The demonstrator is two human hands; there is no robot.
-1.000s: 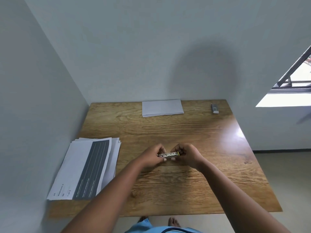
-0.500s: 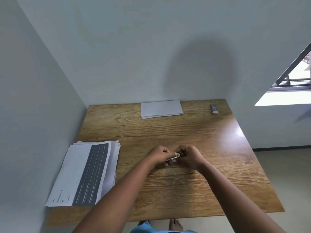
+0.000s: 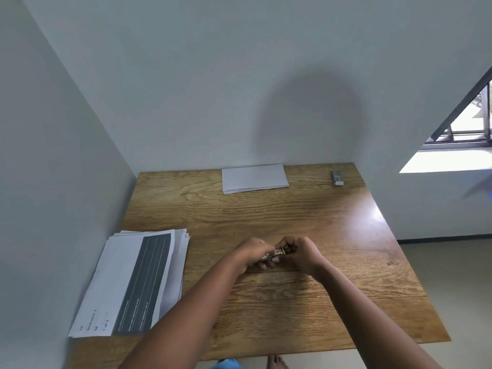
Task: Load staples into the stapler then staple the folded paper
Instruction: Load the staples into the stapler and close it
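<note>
Both hands meet over the middle of the wooden table (image 3: pixel 306 214): the left hand (image 3: pixel 253 253) and the right hand (image 3: pixel 302 253) are curled and pinch from each side a small metal stapler (image 3: pixel 274 254), which tilts up toward the right, with both forearms reaching forward from the near edge. The folded paper (image 3: pixel 255 178) lies flat at the far edge, well apart from the hands. A small grey staple box (image 3: pixel 337 177) sits at the far right corner, and a stack of printed sheets (image 3: pixel 133 283) rests at the left side.
</note>
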